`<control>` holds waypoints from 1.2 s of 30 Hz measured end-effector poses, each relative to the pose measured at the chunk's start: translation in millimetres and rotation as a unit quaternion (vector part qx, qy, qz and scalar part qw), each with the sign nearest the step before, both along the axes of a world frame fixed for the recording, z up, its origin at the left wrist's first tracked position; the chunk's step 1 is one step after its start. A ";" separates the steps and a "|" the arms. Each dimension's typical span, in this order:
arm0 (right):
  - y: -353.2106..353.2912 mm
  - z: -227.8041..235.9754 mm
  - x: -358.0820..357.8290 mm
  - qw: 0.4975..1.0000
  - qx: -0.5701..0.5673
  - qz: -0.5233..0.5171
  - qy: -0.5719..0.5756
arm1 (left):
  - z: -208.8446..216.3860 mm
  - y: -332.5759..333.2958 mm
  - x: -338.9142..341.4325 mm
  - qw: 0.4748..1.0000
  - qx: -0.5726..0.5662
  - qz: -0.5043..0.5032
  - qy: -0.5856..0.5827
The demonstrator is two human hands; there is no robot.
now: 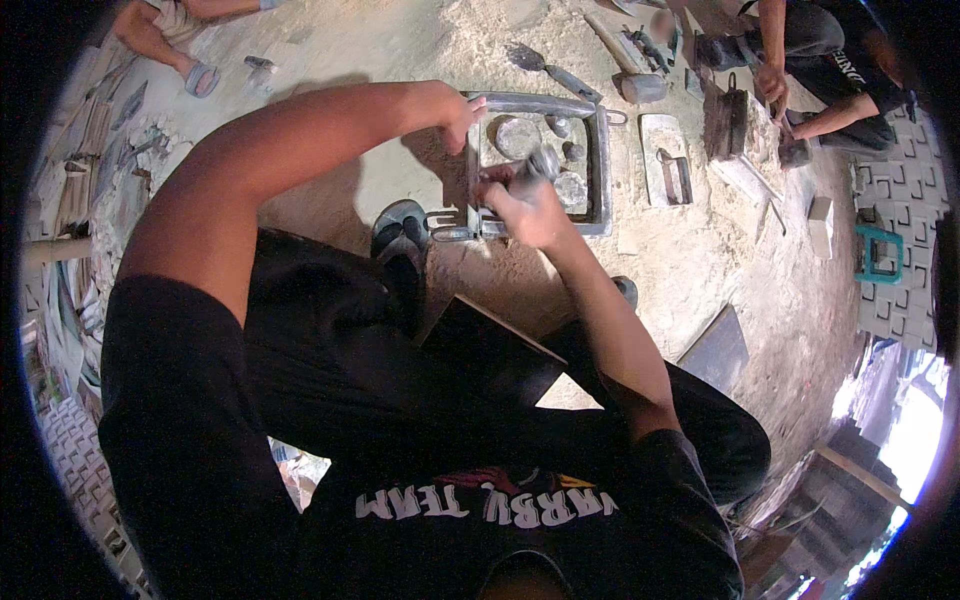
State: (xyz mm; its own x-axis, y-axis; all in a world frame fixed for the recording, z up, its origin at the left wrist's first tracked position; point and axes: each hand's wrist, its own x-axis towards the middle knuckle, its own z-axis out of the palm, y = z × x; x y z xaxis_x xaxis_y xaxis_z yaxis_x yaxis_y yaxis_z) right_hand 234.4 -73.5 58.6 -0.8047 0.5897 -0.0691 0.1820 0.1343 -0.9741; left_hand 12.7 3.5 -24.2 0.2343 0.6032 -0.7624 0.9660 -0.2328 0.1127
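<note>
A rectangular grey moulding frame [603, 165] lies on the sandy ground in front of me, with pale sand packed inside it. Set in the sand are a large round disc [517, 138], a second disc [570, 188] and smaller dark round pieces [572, 151]. My left hand [455, 117] grips the frame's far left corner, its fingers partly hidden. Over the left part of the frame, my right hand [530, 212] is closed around a grey, round-ended tool [541, 164]. Motion blurs that hand and tool, so the tool's exact kind is unclear.
Beyond the frame lie a trowel-like tool [568, 82] and a mallet [642, 87]. A pale board with a metal handle [675, 178] sits to the right. Farther right, a person's hands [772, 88] work at a block. Another person's sandalled foot [201, 78] is far left.
</note>
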 end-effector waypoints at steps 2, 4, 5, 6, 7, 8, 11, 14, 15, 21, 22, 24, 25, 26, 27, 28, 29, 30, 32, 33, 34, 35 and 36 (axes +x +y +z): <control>-0.3 -23.5 9.7 0.995 0.015 -0.027 0.090 | 0.1 3.3 13.9 0.999 0.011 -0.044 0.023; 14.6 -27.5 12.7 1.000 -0.017 -0.010 -0.024 | -2.8 4.2 6.8 0.998 0.023 -0.051 0.039; 31.2 -26.1 6.2 0.999 -0.016 0.015 -0.026 | -6.9 1.4 -5.2 0.998 0.022 -0.041 0.039; 34.1 -23.9 -2.4 0.999 -0.051 0.013 -0.011 | -15.7 -7.5 -14.5 0.999 0.015 -0.033 0.036; 43.4 -15.1 -2.5 0.997 -0.076 0.003 -0.001 | -11.4 -5.2 -9.4 0.998 0.024 -0.042 0.045; 43.3 -6.9 4.5 0.997 -0.076 0.001 0.018 | -6.7 -4.0 -5.7 0.997 0.033 -0.050 0.055; 46.6 -44.4 35.3 0.997 -0.045 0.048 -0.039 | 14.0 -3.5 17.0 0.997 0.029 -0.041 0.055; 36.9 -36.9 13.9 0.996 -0.089 0.004 -0.011 | 27.6 0.1 17.2 0.997 0.014 -0.030 0.070; 33.0 -29.6 7.4 0.995 -0.095 -0.013 0.003 | 25.1 -3.3 17.3 0.996 0.001 -0.035 0.078; 13.4 -34.0 12.4 0.994 0.025 0.097 -0.037 | 11.6 -3.1 10.5 0.999 0.005 -0.032 0.038; 9.1 -37.6 6.4 1.000 0.028 0.003 0.009 | 7.5 -6.0 6.4 0.999 0.012 -0.036 0.034; 23.3 -37.0 -6.9 0.999 -0.023 -0.026 0.009 | 7.9 2.5 3.6 0.994 0.002 -0.084 0.073; 25.7 -38.4 -11.4 0.998 -0.052 -0.041 0.007 | 8.4 3.9 6.3 0.990 -0.006 -0.109 0.090; 18.6 -49.2 -9.3 0.989 -0.087 -0.110 0.038 | 8.8 2.8 7.3 0.994 -0.013 -0.080 0.067; 14.4 -25.5 -9.2 0.990 -0.003 -0.124 0.061 | 8.7 2.0 6.6 0.995 -0.011 -0.083 0.059; 8.9 -39.4 -11.4 0.986 -0.001 -0.147 0.083 | 9.2 1.1 5.3 0.995 -0.009 -0.087 0.051; 3.9 -61.8 -12.5 0.980 0.001 -0.169 0.105 | 9.7 -0.2 4.1 0.995 -0.007 -0.091 0.043; 15.5 -73.9 -6.5 0.984 0.004 -0.164 0.067 | 20.1 3.2 8.3 0.993 -0.003 -0.121 0.015; 15.9 -26.2 -15.4 0.986 -0.032 -0.162 0.038 | 20.3 -3.6 2.3 0.992 -0.010 -0.125 0.018; 17.3 -8.5 -16.9 0.985 -0.047 -0.165 0.023 | 21.2 -3.1 1.7 0.991 -0.011 -0.130 0.019; 16.5 -12.9 -14.1 0.973 -0.018 -0.227 0.043 | 21.6 -2.0 1.8 0.990 -0.013 -0.136 0.020; 16.0 -25.3 -10.0 0.974 -0.022 -0.220 0.044 | 21.7 -0.3 2.6 0.989 -0.014 -0.143 0.020; 14.5 -42.6 -2.1 0.975 -0.026 -0.215 0.044 | 20.7 2.1 5.9 0.988 -0.016 -0.152 0.019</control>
State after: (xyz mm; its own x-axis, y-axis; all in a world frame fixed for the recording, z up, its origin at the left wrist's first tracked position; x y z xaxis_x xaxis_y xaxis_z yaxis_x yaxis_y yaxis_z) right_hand 232.3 -59.0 16.1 -0.4882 0.8713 -0.0502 0.1260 0.0134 -0.9919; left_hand 18.6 5.6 -3.5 0.3709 0.4851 -0.7919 0.8560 -0.5092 0.0889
